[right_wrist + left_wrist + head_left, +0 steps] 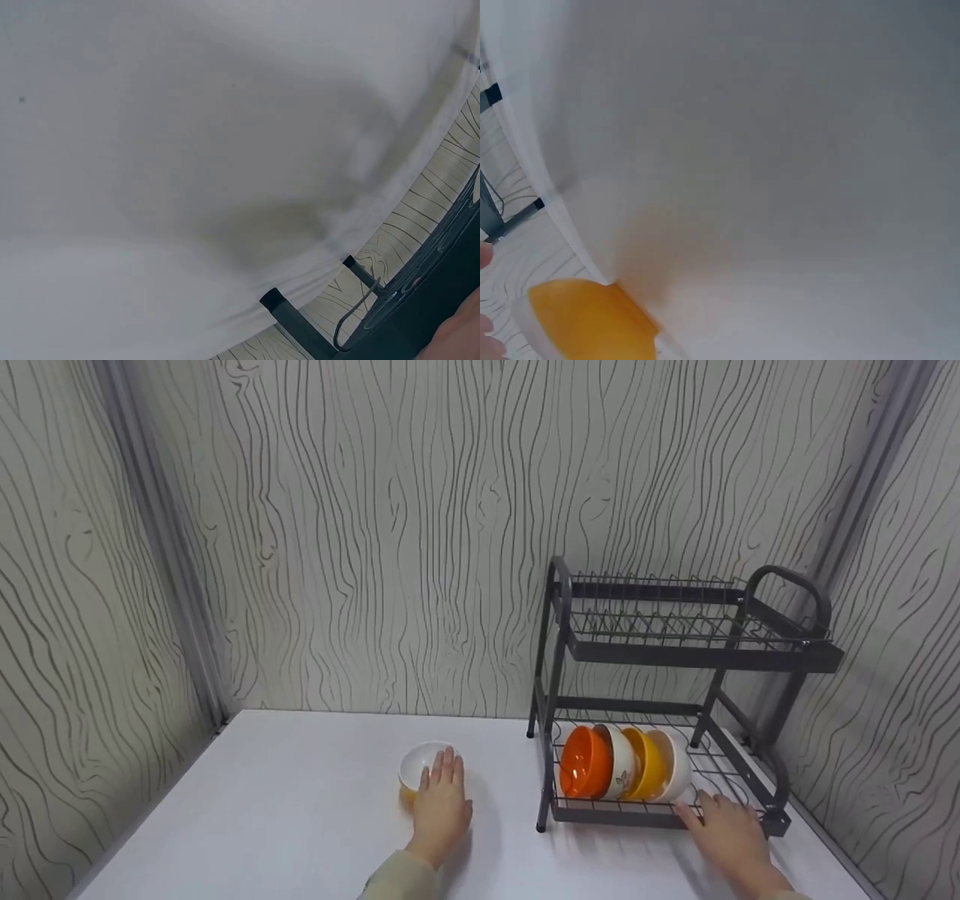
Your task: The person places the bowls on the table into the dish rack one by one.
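A small bowl, white inside and yellow outside, stands on the white table. My left hand is over the bowl's right side with its fingers straight; whether it touches the rim I cannot tell. From the left wrist, the bowl's yellow outside shows at the lower left, next to a few fingertips. At the front right of the dark two-tier dish rack, my right hand has its fingers loosely spread and nothing in its grasp. On the lower tier, an orange bowl, a yellow bowl and two whitish bowls stand on edge.
The rack's upper tier is a wire grid with raised side handles. Rack feet stand on the table. Wood-patterned panels enclose the table at the back and sides.
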Available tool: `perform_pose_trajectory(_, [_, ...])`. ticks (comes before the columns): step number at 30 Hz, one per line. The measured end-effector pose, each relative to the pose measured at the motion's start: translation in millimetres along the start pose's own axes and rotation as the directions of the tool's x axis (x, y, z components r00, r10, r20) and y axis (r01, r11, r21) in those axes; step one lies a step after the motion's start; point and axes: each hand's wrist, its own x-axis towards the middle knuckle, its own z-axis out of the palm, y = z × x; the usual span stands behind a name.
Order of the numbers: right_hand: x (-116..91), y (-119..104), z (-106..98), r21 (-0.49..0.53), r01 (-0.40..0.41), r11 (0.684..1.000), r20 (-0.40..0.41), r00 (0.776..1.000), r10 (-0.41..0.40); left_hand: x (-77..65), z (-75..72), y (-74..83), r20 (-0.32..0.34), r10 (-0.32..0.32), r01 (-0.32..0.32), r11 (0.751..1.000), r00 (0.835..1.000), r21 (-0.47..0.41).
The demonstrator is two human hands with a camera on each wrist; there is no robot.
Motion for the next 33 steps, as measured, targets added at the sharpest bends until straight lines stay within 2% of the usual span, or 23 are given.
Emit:
perform_pose_trajectory(7, [0.1, 0.8, -0.6, -0.023, -0.005, 1.000, 0.023, 1.000, 0.005, 0.0, 1.5, -5.1, 0.022, -0.108, 0.107, 0.993, 0.994, 0.055])
perform_pose_trajectory(14, [-1.4, 1.0, -1.2, -0.012, -0.001, 1.000, 0.017, 1.000, 0.001, 1.7, -1.2, -7.4, 0.078, -0.169, 0.163, 0.984, 0.983, 0.074])
perform_pose_trajectory(18, [-1.6, 1.4, -1.1, -0.011, -0.007, 1.000, 0.025, 1.000, 0.008, 3.5, -1.8, -8.0, 0.084, -0.179, 0.177, 0.984, 0.980, 0.035])
perform_pose_trajectory(27, [-2.9, 1.9, 0.9, -0.009, -0.008, 1.000, 0.014, 1.000, 0.008, 3.3, -1.7, -9.7, 0.002, -0.191, 0.191, 0.977, 0.982, -0.090])
perform_pose_trajectory(33, [-2.5, 2.5, 4.4, -0.026, 0.006, 1.000, -0.044, 0.999, -0.007, 3.1, -2.3, -11.6, 0.022, -0.206, 0.206, 0.965, 0.978, -0.164])
